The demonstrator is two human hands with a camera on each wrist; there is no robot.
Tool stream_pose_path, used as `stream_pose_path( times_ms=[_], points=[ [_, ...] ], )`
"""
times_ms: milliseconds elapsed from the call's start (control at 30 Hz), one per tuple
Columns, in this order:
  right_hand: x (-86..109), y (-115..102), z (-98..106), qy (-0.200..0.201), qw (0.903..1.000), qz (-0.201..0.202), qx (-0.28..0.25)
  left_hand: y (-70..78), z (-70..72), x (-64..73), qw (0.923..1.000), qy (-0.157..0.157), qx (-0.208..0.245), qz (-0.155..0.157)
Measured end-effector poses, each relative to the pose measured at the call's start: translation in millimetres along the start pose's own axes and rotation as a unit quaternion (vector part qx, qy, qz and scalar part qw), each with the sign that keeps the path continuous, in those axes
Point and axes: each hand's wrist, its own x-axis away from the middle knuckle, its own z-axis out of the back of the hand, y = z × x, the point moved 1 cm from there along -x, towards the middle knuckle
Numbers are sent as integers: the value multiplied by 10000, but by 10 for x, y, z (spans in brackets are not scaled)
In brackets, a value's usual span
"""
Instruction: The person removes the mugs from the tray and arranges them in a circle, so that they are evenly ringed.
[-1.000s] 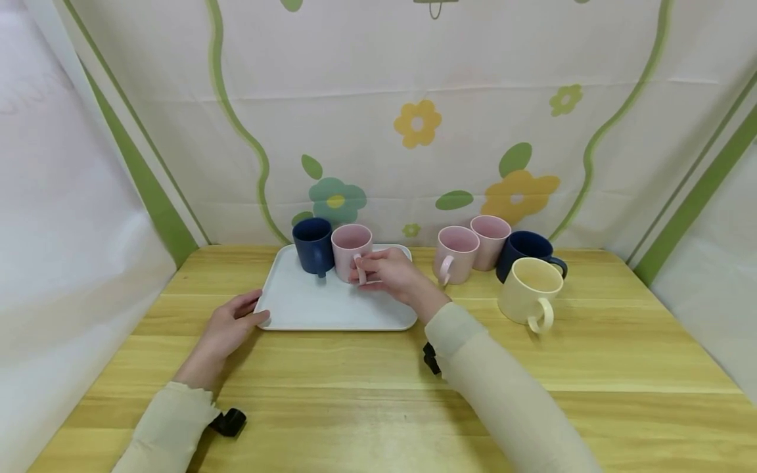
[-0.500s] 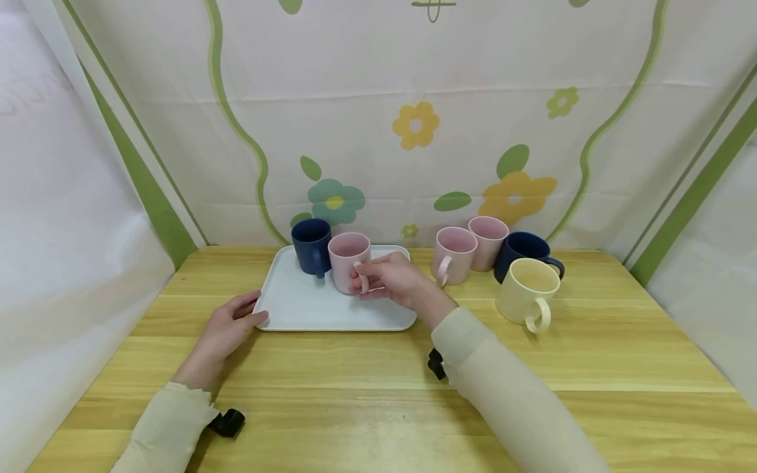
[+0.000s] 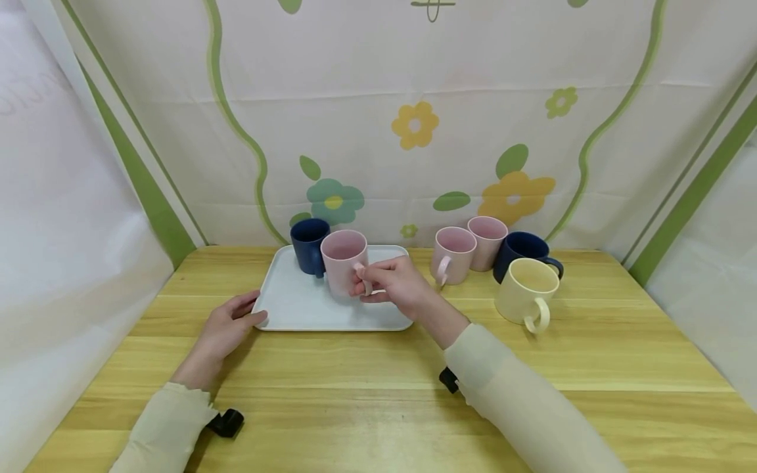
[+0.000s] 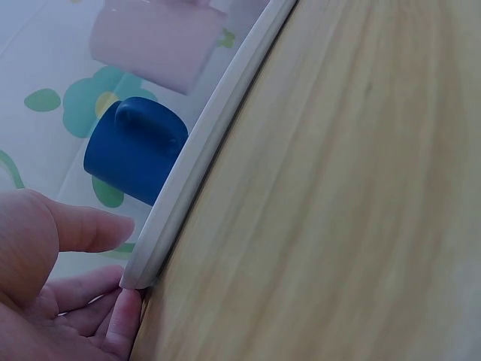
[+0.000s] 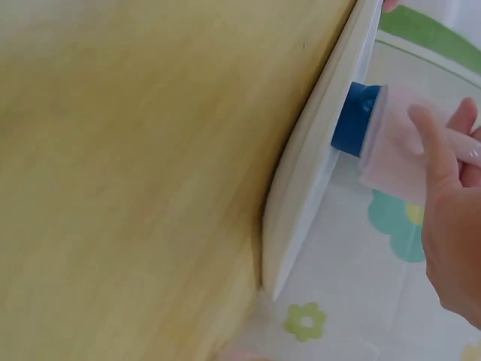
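Observation:
A pink mug (image 3: 343, 269) is in my right hand (image 3: 396, 282), which pinches its handle. In the left wrist view, a gap shows between this pink mug (image 4: 154, 41) and the white tray (image 4: 207, 143), so it is off the surface. My left hand (image 3: 227, 325) holds the left edge of the tray (image 3: 313, 314) near its front corner, thumb over the rim and fingers at the edge. Upright at the tray's back left stands a dark blue mug (image 3: 307, 248), its handle partly covered by the pink mug.
To the right on the wooden table (image 3: 355, 407) stand a front pink mug (image 3: 454, 253), a back pink mug (image 3: 487, 240), another dark blue mug (image 3: 520, 253) and a cream mug (image 3: 526, 292), all close together. A patterned cloth (image 3: 355, 131) hangs behind the table.
My right hand has lifted the pink mug from beside the blue mug and brought it toward me and slightly left. My left hand stays at the tray.

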Motion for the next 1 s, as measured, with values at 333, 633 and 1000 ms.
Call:
stream_pose_path(
  times_ms=[333,633,1000],
  points=[
    [255,-68,15,601,9946,843,-23,1,0,2,10000,14,-58,-39],
    [536,-128,153,1116,9846,1344,-27,-19,1,3,10000,3,-33,-55],
    [890,-136,455,1323,9817,1347,233,4,-12,21,9999,64,-60,-114]
  ],
)
